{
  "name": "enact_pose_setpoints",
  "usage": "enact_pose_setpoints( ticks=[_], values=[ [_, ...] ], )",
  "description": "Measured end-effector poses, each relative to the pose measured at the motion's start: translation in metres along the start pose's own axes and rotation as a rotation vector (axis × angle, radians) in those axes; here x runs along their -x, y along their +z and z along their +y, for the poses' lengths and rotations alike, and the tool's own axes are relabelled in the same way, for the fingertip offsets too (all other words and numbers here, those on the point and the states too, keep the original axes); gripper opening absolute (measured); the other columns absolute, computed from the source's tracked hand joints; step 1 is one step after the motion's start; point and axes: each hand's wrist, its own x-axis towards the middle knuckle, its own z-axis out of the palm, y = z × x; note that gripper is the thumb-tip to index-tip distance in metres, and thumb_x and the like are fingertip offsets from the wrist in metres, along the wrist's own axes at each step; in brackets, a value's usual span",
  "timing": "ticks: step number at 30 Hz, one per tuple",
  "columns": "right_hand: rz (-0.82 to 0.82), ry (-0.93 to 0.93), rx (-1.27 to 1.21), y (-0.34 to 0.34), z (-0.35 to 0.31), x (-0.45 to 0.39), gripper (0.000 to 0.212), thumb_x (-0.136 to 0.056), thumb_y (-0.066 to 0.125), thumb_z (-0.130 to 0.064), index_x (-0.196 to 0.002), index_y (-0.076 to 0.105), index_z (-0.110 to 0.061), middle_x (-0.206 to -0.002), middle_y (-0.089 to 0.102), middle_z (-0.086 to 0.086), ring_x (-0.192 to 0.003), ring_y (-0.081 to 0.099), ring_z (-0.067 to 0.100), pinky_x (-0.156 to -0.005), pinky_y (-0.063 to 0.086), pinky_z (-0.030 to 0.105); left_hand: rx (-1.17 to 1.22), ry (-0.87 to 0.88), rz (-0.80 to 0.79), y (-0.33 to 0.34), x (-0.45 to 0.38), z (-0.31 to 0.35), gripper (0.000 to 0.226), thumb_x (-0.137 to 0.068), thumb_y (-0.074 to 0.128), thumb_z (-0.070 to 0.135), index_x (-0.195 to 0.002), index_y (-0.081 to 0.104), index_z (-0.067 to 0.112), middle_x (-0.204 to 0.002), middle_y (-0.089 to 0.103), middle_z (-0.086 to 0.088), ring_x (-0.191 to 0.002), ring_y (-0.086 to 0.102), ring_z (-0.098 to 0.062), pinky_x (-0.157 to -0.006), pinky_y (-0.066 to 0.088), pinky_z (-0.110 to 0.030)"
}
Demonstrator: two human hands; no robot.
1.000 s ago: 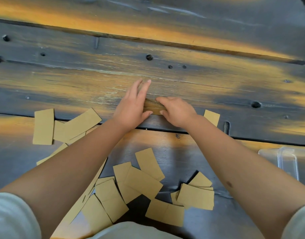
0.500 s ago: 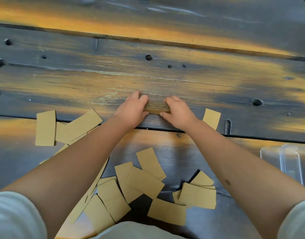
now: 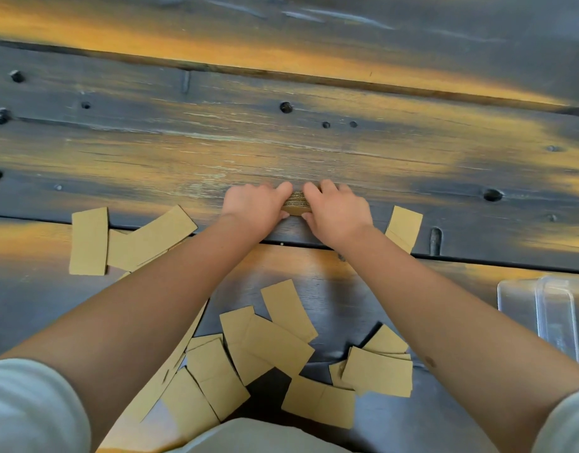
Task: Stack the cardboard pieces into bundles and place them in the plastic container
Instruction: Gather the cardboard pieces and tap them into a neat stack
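Observation:
A small bundle of brown cardboard pieces [image 3: 296, 204] stands on the dark wooden table, squeezed between both hands. My left hand [image 3: 255, 207] grips its left end with curled fingers, and my right hand [image 3: 335, 210] grips its right end; only a narrow strip of the bundle's corrugated edge shows between them. Loose cardboard pieces [image 3: 275, 341] lie scattered near me under my arms. More of them lie at the left [image 3: 88, 240], and one lies beside my right wrist [image 3: 404, 225]. The clear plastic container [image 3: 556, 308] sits at the right edge.
The wooden table [image 3: 314, 145] has plank seams, holes and bolt heads across its far part. My forearms cover part of the scattered pieces. The container is partly cut off by the right frame edge.
My left hand's fingers went from stretched out to curled round the bundle. Both hands have closed in toward each other, so less of the bundle shows.

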Motion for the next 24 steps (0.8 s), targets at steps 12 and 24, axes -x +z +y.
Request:
enact_pose_setpoints(
  ticks=[12, 24],
  values=[
    [-0.169, 0.052, -0.269, -0.004, 0.005, -0.014, 0.040, -0.082, 0.069, -0.025, -0.112, 0.045, -0.014, -0.112, 0.054, 0.013, -0.099, 0.057, 0.035, -0.074, 0.047, 0.038, 0.211, 0.042, 0.021, 0.009, -0.001, -0.006, 0.037, -0.092, 0.054, 0.047, -0.107, 0.039, 0.017, -0.108, 0.054, -0.012, -0.089, 0.061, -0.037, -0.060, 0.041, -0.038],
    [-0.178, 0.014, -0.170, -0.008, 0.000, -0.013, 0.036, -0.083, 0.069, -0.042, -0.093, 0.043, -0.019, -0.098, 0.064, 0.011, -0.091, 0.061, 0.038, -0.068, 0.048, 0.040, 0.200, 0.094, -0.031, -0.002, -0.001, -0.002, 0.035, -0.093, 0.053, 0.046, -0.096, 0.035, 0.016, -0.110, 0.055, -0.016, -0.093, 0.059, -0.040, -0.063, 0.037, -0.039]
  ],
)
